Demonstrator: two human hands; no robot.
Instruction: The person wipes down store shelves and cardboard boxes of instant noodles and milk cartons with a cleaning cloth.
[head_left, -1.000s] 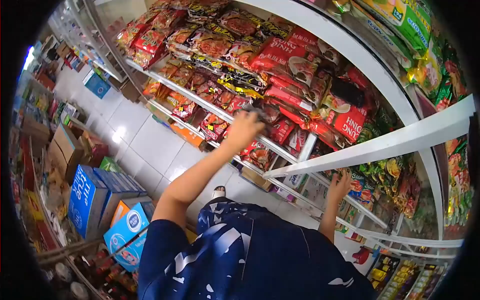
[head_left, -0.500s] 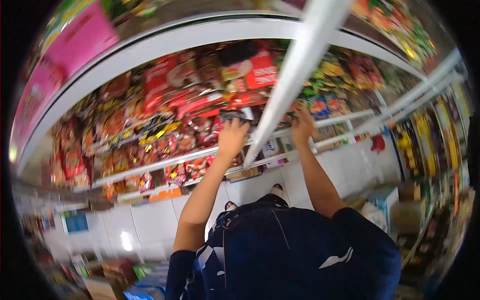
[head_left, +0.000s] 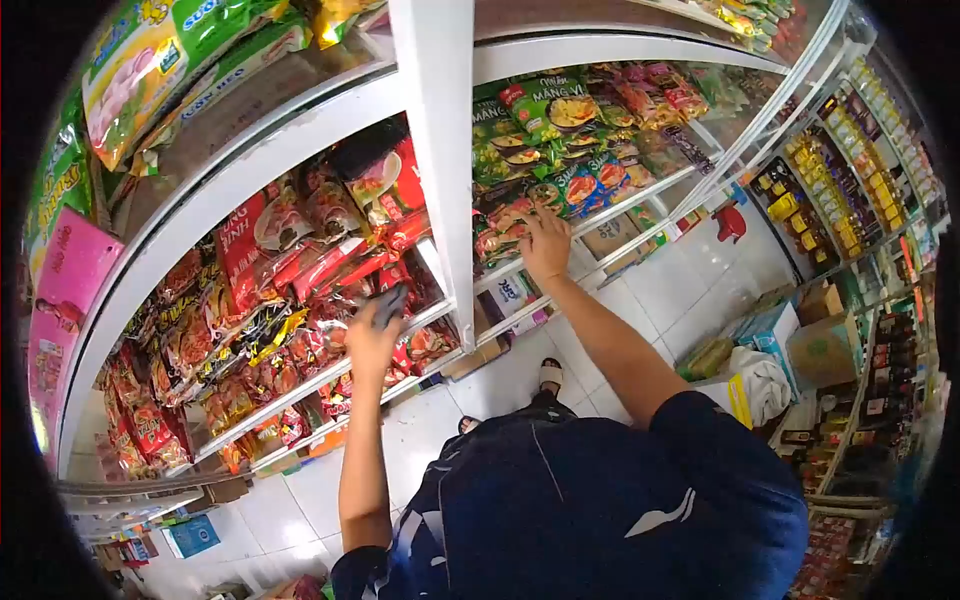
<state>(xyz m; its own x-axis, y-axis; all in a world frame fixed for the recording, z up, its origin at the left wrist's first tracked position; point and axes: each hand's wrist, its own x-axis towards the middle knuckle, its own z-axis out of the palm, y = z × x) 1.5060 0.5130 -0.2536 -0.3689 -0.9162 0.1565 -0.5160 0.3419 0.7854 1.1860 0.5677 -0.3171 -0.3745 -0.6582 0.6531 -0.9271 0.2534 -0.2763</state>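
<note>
In the head view my left hand [head_left: 372,348] is closed around a small dark grey-black object [head_left: 390,305] whose kind I cannot tell. It is over the front of the shelf, beside red instant noodle packets [head_left: 330,315]. My right hand [head_left: 545,245], on the other side of the white post [head_left: 437,150], has its fingers stretched out over red-and-green food packets [head_left: 505,222] at the shelf's front rail. Just beyond those fingers lie blue-and-red packets [head_left: 597,183].
Green packets [head_left: 555,105] fill the right part of the shelf. Large green bags [head_left: 150,70] and a pink pack [head_left: 75,265] stand at upper left. Bottle shelves [head_left: 840,190] line the right side. Cardboard boxes [head_left: 825,350] sit on the tiled floor [head_left: 690,310].
The view has swung right and is sharper, so the post appears further left. My left hand now has the dark object near the front rail, lifted from among the packets. My right hand stays over the packets.
</note>
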